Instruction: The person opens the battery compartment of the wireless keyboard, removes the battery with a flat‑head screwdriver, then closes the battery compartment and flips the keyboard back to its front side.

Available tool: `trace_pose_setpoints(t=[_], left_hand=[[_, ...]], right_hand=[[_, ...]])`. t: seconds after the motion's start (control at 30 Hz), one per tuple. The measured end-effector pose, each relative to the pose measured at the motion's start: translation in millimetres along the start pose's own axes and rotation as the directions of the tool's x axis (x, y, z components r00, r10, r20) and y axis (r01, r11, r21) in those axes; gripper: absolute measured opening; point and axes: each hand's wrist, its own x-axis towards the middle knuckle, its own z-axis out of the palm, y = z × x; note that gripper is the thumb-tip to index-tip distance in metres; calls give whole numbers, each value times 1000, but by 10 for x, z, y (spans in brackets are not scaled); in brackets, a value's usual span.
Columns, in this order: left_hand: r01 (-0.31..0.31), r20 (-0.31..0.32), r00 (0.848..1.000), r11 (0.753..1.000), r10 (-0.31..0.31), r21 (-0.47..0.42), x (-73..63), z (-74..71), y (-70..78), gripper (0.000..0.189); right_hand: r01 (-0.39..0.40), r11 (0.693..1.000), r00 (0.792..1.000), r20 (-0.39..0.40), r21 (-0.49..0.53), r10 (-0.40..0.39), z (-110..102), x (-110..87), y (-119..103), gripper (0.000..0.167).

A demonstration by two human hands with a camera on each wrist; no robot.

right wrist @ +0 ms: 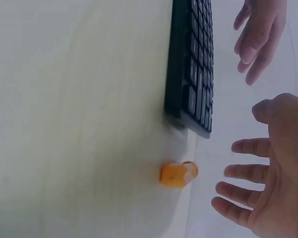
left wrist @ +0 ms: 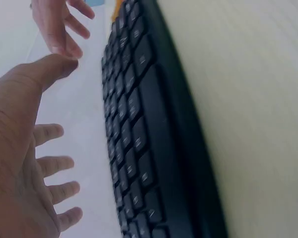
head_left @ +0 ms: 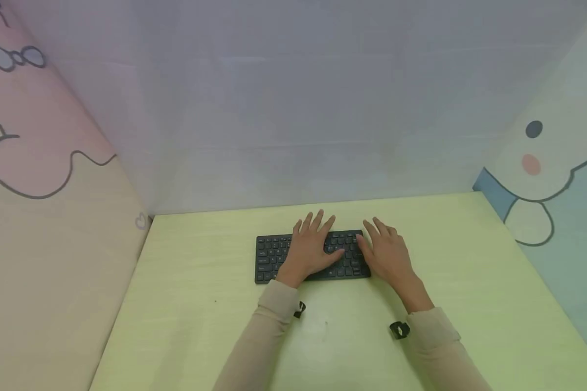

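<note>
A black keyboard (head_left: 266,260) with dark keys lies flat on the pale yellow table. Over its middle, my left hand (head_left: 307,251) is held with the fingers spread; in the left wrist view a gap shows between this hand (left wrist: 20,148) and the keys. My right hand (head_left: 387,252) is at the keyboard's right end, fingers extended and holding nothing. Beside that end stands a small orange object (right wrist: 176,174), seen in the right wrist view below the right hand's fingers (right wrist: 243,172). From the head view it is hidden, and its kind is unclear.
The table (head_left: 191,326) meets a pale curtain-like wall (head_left: 293,136) at its back edge. Side panels with cartoon drawings stand at left (head_left: 44,244) and right (head_left: 562,228). Small black devices are on the left cuff (head_left: 300,309) and right cuff (head_left: 399,329).
</note>
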Motion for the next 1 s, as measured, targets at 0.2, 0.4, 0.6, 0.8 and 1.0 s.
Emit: trace_pose_setpoints(t=[0.2,0.4,0.6,0.8,1.0], left_hand=[[-46,42,998,999,45,10,56,108,127,99],[-79,84,993,997,79,5,51,212,229,111],[-109,85,991,994,106,31,63,274,298,126],[-123,86,989,990,118,61,114,356,331,135],[-138,88,988,985,129,103,155,392,358,137]], right_hand=[[-89,996,996,-1,28,89,2,-62,158,54],[-165,984,986,27,66,163,17,-142,249,50],[-181,979,982,60,89,177,46,-170,285,45],[-194,975,979,79,107,186,66,-164,296,38],[-198,974,977,104,107,187,59,-161,287,33]])
